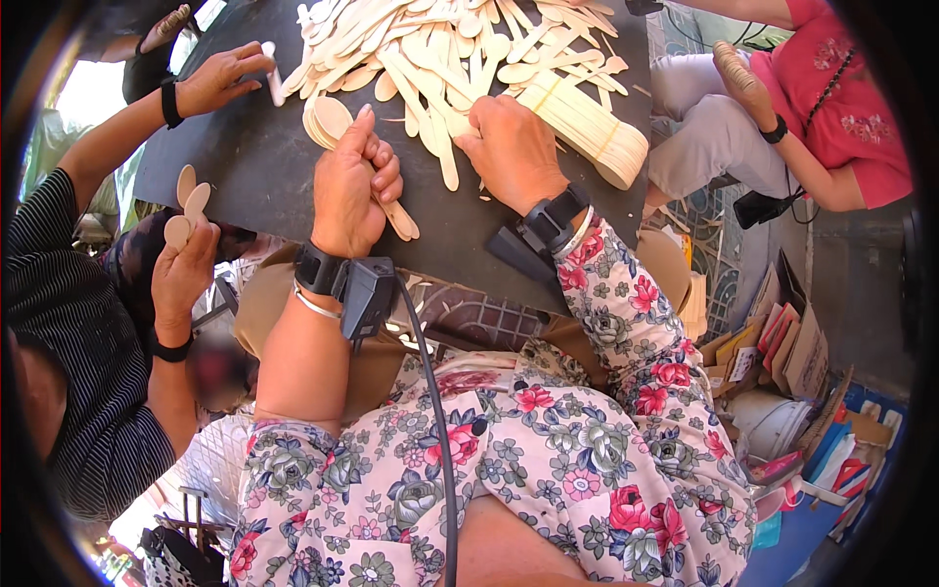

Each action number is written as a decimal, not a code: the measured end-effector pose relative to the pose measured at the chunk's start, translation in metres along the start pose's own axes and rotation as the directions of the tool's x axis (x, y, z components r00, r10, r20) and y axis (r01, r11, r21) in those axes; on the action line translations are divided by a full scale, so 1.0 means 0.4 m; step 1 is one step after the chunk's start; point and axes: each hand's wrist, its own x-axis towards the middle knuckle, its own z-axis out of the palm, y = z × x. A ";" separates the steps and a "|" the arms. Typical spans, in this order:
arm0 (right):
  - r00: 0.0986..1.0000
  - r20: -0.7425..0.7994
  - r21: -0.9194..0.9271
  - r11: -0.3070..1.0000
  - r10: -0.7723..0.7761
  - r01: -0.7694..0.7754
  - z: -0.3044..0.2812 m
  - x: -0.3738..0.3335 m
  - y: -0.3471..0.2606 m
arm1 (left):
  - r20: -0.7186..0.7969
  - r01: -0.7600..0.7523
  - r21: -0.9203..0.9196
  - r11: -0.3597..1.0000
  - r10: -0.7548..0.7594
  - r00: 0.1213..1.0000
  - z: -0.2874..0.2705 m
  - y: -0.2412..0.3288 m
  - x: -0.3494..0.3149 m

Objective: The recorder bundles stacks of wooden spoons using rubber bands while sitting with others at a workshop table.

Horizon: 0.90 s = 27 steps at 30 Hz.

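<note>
My left hand (354,186) is closed around a small stack of wooden spoons (331,119). Their round bowls stick out past the thumb, and their handle ends show below the fingers. At the near edge of a big loose heap of wooden spoons (430,64), my right hand (520,155) is curled with its fingers bent down. Its fingertips are partly hidden, so what they pinch cannot be made out. Just right of that hand lies a bundle of flat wooden pieces (592,132) held by a band. All this is on a dark tabletop (245,176).
On the left, a co-worker in a striped top (88,421) holds a few wooden spoons (186,210) and reaches toward the heap. Another person in a red top (841,108) sits at right holding a stack of round-ended pieces (732,67). Cardboard (807,357) stands at lower right.
</note>
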 end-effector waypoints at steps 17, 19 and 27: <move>0.995 -0.096 0.072 0.997 0.000 0.007 0.018 0.017 -0.002 | 0.041 -0.022 0.051 0.998 0.020 0.999 0.010 0.006 0.001; 0.995 -0.100 0.114 0.993 -0.013 0.024 0.042 0.021 0.001 | -0.036 -0.035 0.038 0.999 0.037 0.999 -0.004 -0.001 -0.004; 0.989 -0.100 0.188 0.974 -0.107 0.124 0.033 0.004 0.047 | 0.002 -0.078 0.044 0.996 0.078 0.997 0.020 -0.066 0.028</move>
